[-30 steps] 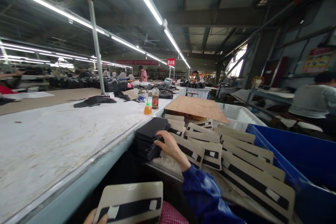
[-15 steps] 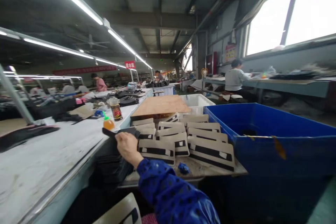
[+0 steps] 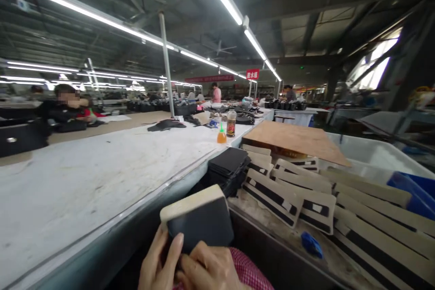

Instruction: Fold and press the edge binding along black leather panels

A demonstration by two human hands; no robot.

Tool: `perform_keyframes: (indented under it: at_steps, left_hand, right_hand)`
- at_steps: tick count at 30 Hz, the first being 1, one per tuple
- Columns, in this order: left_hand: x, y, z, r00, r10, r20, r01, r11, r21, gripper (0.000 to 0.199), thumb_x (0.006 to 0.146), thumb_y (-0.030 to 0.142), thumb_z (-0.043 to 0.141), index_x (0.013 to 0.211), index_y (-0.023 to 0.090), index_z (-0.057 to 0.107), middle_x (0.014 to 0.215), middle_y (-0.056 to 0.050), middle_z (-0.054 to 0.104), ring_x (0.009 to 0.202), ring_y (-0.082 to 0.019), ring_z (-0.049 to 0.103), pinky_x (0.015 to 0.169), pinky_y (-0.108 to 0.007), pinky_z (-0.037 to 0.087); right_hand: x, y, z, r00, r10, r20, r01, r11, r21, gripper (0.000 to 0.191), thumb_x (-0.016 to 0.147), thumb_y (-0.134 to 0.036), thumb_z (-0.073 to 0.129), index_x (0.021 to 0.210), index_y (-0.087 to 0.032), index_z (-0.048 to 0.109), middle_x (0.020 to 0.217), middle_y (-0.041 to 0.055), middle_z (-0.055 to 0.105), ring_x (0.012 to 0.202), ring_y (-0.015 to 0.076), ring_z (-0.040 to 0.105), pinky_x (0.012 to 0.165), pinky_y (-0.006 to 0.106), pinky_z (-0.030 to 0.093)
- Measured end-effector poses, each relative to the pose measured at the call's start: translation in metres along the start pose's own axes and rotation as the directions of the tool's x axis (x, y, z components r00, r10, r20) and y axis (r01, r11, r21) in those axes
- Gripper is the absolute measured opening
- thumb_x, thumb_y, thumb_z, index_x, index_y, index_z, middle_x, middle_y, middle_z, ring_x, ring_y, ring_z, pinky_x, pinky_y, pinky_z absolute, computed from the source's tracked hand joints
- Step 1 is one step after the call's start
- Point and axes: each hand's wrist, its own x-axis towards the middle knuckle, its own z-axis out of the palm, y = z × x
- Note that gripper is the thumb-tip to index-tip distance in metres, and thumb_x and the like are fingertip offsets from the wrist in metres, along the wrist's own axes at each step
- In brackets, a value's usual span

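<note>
A beige panel is held up in front of me with a dark, flat rectangular piece lying over its face. My left hand grips the panel's left side, thumb on the front and fingers behind. My right hand is closed at the lower edge of the dark piece, fingers curled against it; the fingertips are partly hidden. Just beyond the panel stands a stack of similar black pieces. To the right, several beige panels with black strips overlap on a low table.
The long white worktable runs along my left, with an orange glue bottle and a labelled plastic bottle near its edge. A wooden board, a white bin and a blue crumpled scrap are at right. Another person sits far left.
The view has swung left. My right hand came back from the black stack with a dark piece, now against the beige panel. My left hand has come into view.
</note>
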Motion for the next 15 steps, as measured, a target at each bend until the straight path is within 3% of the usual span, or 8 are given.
perform_keyframes:
  at_steps: [2, 4, 6, 8, 10, 12, 15]
  left_hand:
    - [0.001, 0.004, -0.004, 0.997, -0.080, 0.022, 0.079, 0.997, 0.016, 0.044, 0.083, 0.058, 0.072, 0.109, 0.023, 0.080, 0.126, -0.010, 0.077, 0.132, -0.037, 0.062, 0.110, -0.045, 0.052]
    - [0.001, 0.009, -0.006, 0.981, -0.177, 0.073, 0.177, 0.984, 0.014, 0.050, 0.089, 0.057, 0.066, 0.122, 0.021, 0.075, 0.134, -0.010, 0.073, 0.135, -0.034, 0.060, 0.113, -0.043, 0.050]
    - [-0.001, 0.013, -0.006, 0.962, -0.231, 0.146, 0.234, 0.972, -0.005, 0.053, 0.093, 0.057, 0.062, 0.130, 0.020, 0.071, 0.143, -0.009, 0.067, 0.141, -0.032, 0.054, 0.118, -0.042, 0.043]
    - [-0.004, 0.012, -0.008, 0.954, -0.234, 0.186, 0.243, 0.970, -0.029, 0.053, 0.093, 0.057, 0.062, 0.131, 0.021, 0.071, 0.145, -0.008, 0.065, 0.144, -0.032, 0.050, 0.122, -0.041, 0.038]
    - [-0.009, 0.008, -0.013, 0.957, -0.249, 0.151, 0.258, 0.965, -0.041, 0.051, 0.091, 0.056, 0.065, 0.128, 0.022, 0.073, 0.145, -0.006, 0.066, 0.145, -0.031, 0.049, 0.121, -0.039, 0.038]
    - [-0.013, 0.003, -0.019, 0.956, -0.280, 0.089, 0.284, 0.958, -0.046, 0.047, 0.089, 0.052, 0.071, 0.126, 0.023, 0.074, 0.145, -0.005, 0.066, 0.145, -0.028, 0.049, 0.119, -0.035, 0.041]
    - [-0.016, 0.006, -0.026, 0.968, -0.241, 0.074, 0.244, 0.970, -0.022, 0.043, 0.089, 0.050, 0.071, 0.124, 0.025, 0.076, 0.143, -0.003, 0.068, 0.144, -0.028, 0.051, 0.115, -0.029, 0.045]
  right_hand:
    - [0.002, 0.001, 0.000, 0.996, -0.025, 0.087, 0.018, 0.997, 0.071, 0.059, 0.113, -0.030, 0.027, 0.067, -0.019, 0.063, 0.056, -0.0014, 0.055, 0.039, 0.0099, 0.041, 0.034, 0.026, 0.029]
    - [0.006, 0.003, -0.011, 0.985, -0.025, 0.171, -0.008, 0.981, 0.193, 0.053, 0.113, -0.040, 0.031, 0.081, -0.019, 0.068, 0.066, 0.0000, 0.062, 0.050, 0.0112, 0.055, 0.044, 0.024, 0.042]
    - [0.011, 0.007, -0.024, 0.973, 0.037, 0.227, -0.099, 0.958, 0.268, 0.043, 0.109, -0.051, 0.040, 0.101, -0.021, 0.070, 0.088, 0.0038, 0.072, 0.077, 0.0157, 0.069, 0.069, 0.026, 0.056]
    - [0.012, 0.014, -0.033, 0.968, 0.128, 0.217, -0.176, 0.960, 0.219, 0.034, 0.106, -0.050, 0.047, 0.116, -0.023, 0.066, 0.110, 0.0084, 0.073, 0.099, 0.0218, 0.070, 0.089, 0.036, 0.057]
    - [0.009, 0.022, -0.035, 0.969, 0.186, 0.163, -0.205, 0.973, 0.104, 0.027, 0.108, -0.040, 0.047, 0.120, -0.021, 0.061, 0.112, 0.0110, 0.074, 0.098, 0.0241, 0.070, 0.087, 0.039, 0.057]
    - [0.005, 0.029, -0.034, 0.970, 0.200, 0.141, -0.207, 0.978, 0.037, 0.025, 0.109, -0.037, 0.046, 0.118, -0.019, 0.060, 0.099, 0.0094, 0.076, 0.086, 0.0236, 0.070, 0.075, 0.038, 0.057]
    - [0.001, 0.035, -0.038, 0.959, 0.203, 0.200, -0.218, 0.974, 0.056, 0.026, 0.107, -0.039, 0.049, 0.103, -0.020, 0.065, 0.082, 0.0046, 0.074, 0.073, 0.0216, 0.067, 0.066, 0.035, 0.053]
